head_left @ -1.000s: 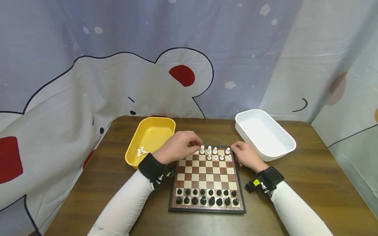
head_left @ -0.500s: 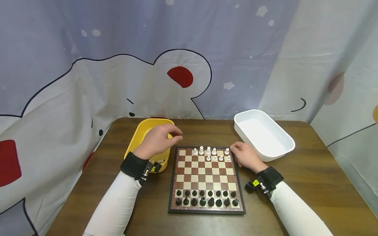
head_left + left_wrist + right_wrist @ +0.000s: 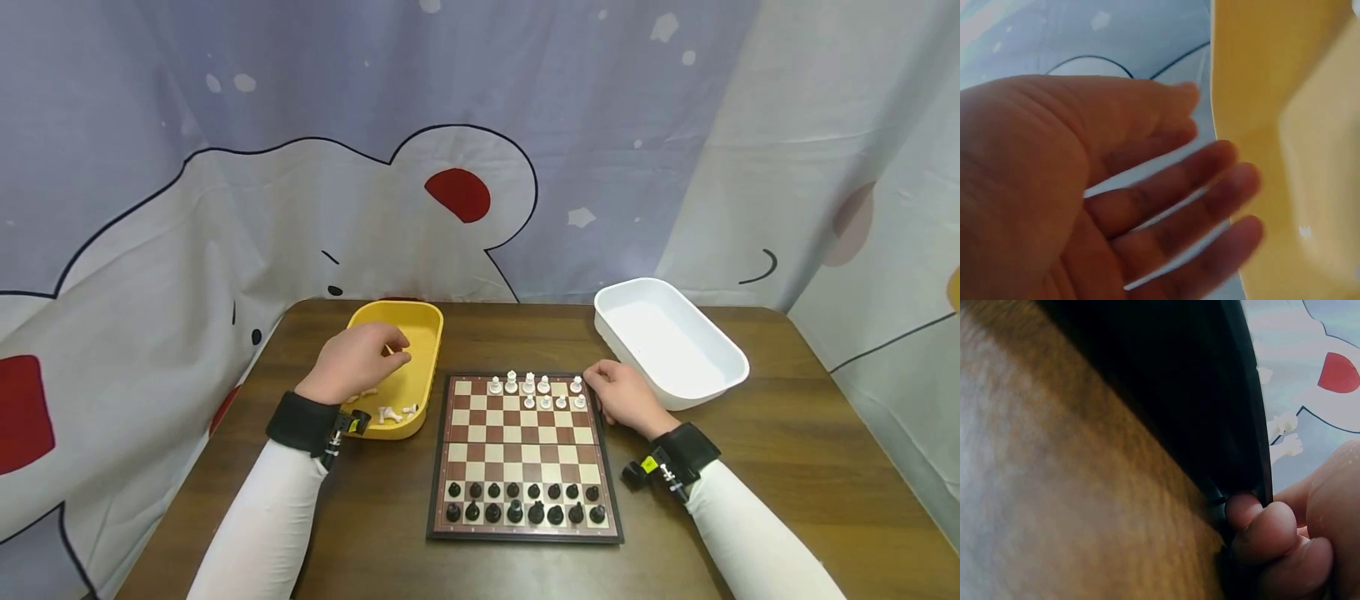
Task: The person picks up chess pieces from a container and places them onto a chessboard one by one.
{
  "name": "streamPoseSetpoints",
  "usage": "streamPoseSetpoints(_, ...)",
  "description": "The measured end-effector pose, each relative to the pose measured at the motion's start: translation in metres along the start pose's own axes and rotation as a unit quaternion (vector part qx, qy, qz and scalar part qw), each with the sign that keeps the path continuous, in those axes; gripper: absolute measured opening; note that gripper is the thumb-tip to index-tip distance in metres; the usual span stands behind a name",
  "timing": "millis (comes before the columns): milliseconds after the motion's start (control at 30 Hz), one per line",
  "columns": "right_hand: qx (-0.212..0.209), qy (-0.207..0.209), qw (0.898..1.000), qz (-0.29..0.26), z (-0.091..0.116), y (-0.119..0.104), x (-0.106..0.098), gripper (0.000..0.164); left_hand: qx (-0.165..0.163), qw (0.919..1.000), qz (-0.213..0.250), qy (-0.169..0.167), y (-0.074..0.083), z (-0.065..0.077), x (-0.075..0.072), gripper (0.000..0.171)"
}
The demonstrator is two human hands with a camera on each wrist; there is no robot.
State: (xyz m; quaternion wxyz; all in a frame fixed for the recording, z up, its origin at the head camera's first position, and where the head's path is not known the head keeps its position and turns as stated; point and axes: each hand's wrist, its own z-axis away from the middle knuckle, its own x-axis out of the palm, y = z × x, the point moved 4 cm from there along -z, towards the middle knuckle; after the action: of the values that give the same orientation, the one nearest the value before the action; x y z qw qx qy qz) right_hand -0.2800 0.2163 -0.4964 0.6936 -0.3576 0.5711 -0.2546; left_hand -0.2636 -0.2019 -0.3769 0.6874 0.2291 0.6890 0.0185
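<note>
My left hand (image 3: 358, 360) is over the left side of the yellow tray (image 3: 432, 367), its fingers loosely bent and nothing between them. White chess pieces (image 3: 388, 413) lie on their sides at the tray's near end. In the left wrist view the fingers (image 3: 1210, 200) overlap the yellow wall. At the far right corner of the chessboard (image 3: 495, 450), my right hand (image 3: 624, 390) grips the board's edge, fingertips (image 3: 1266, 531) curled against its black side. Several white pieces (image 3: 529, 385) stand in the far rows; black pieces (image 3: 514, 510) fill the two near rows.
A white tray (image 3: 720, 354) stands behind the right hand on the brown wooden table (image 3: 810, 467). Behind the table hangs a patterned curtain (image 3: 315, 225). Both wrists wear black straps with small cameras.
My left hand has left the far row of white pieces and moved left over the yellow tray, nothing in its fingers. The right hand has stayed at the board's corner.
</note>
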Motion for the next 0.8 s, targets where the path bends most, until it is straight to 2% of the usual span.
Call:
streamPoseSetpoints(167,-0.002,-0.001,1.000,-0.001,0.000,-0.001,0.000,0.036,-0.038,0.9976,-0.037,-0.043,-0.014,0.004,0.002,0.034)
streamPoseSetpoints(300,0.001,-0.003,1.000,-0.002,0.001,-0.001,0.000,0.036,-0.061,0.9933,-0.057,-0.079,-0.019,0.005,0.006,0.036)
streamPoseSetpoints(400,0.000,-0.001,1.000,-0.002,0.001,0.000,0.000,0.036,-0.077,0.9896,-0.070,-0.100,-0.021,0.005,0.010,0.030)
streamPoseSetpoints(600,0.003,0.002,1.000,0.002,0.001,0.004,0.001,0.036,-0.102,0.9845,-0.078,-0.119,-0.021,0.009,0.014,0.014)
streamPoseSetpoints(800,-0.005,0.004,1.000,0.000,-0.001,0.003,0.001,0.037,-0.122,0.9804,-0.082,-0.131,-0.021,0.013,0.011,0.011)
